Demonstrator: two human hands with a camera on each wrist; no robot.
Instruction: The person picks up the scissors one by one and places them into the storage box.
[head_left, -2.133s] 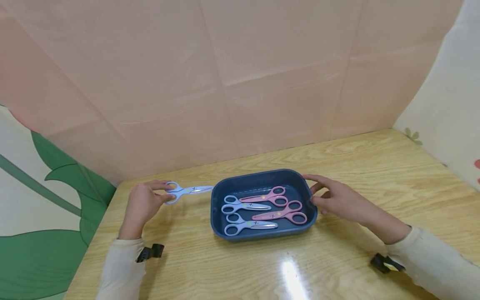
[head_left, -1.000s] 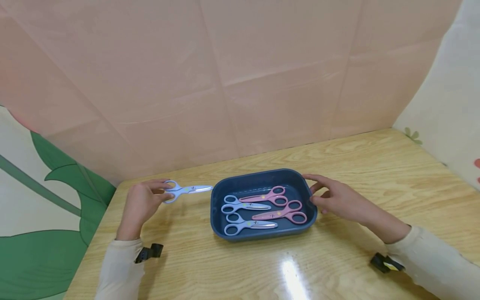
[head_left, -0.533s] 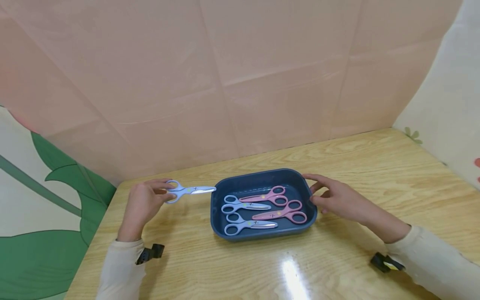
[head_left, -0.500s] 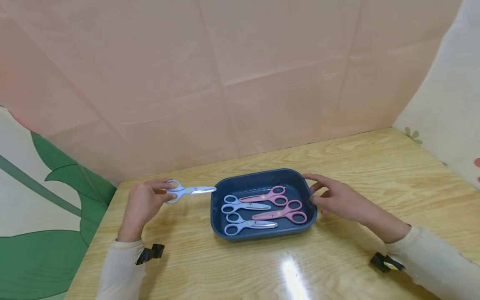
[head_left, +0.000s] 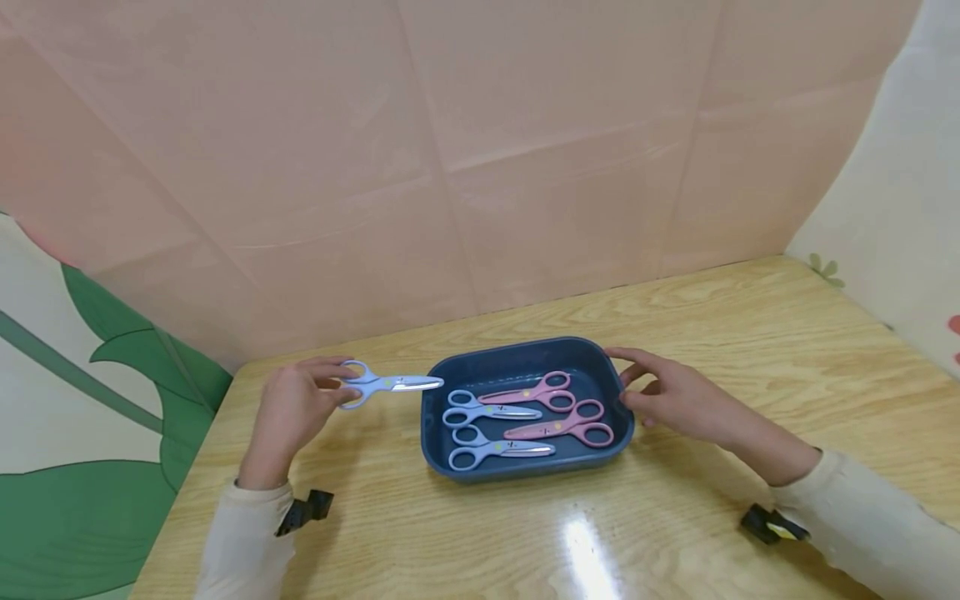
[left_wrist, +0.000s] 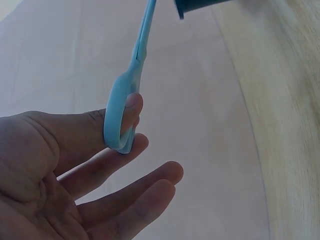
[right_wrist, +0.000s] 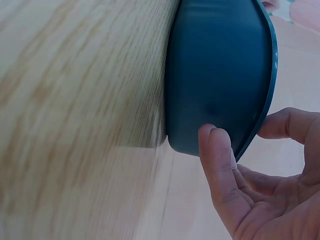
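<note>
In the head view, my left hand (head_left: 296, 408) pinches a pair of blue scissors (head_left: 382, 383) by its finger loops, thumb through one loop in the left wrist view. The blades point right, and their tip overlaps the left rim of a dark blue plastic tray (head_left: 480, 475). At the tray's right end my right hand (head_left: 675, 400) grips the rim, with a finger against the outer wall in the right wrist view. Inside lie two blue pairs of scissors, an upper one (head_left: 480, 410) and a lower one (head_left: 495, 447), beside two pink pairs, one farther back (head_left: 528, 393) and one nearer (head_left: 558, 427).
The tray stands on a wood-grain table (head_left: 420, 533). A pinkish sheet (head_left: 450, 167) hangs along the table's back edge. Printed walls stand at left (head_left: 97, 417) and right (head_left: 885, 233).
My left hand has moved slightly right with the blue scissors, so the blade tip now reaches past the tray's left rim. My right hand and the tray have stayed put.
</note>
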